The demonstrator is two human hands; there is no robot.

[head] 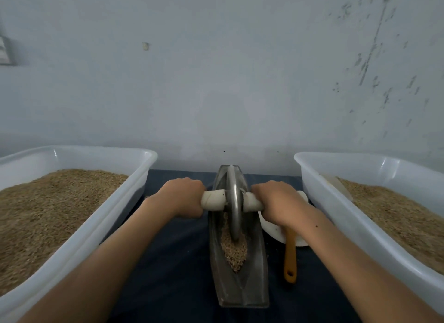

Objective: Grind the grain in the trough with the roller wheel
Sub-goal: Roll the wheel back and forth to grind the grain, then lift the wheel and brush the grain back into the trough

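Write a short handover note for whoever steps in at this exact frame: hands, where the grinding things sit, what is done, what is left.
Left hand grips the left end of the white handle; right hand grips the right end.
The roller wheel stands upright in the metal trough, which lies lengthwise on the dark cloth between two white tubs.
The grain lies along the trough floor, mostly on the near side of the wheel, and looks coarse.
A yellow-handled tool rests on a white plate right of the trough.
Done: wheel seated, both hands set.
Left: likely more rolling over the near grain.
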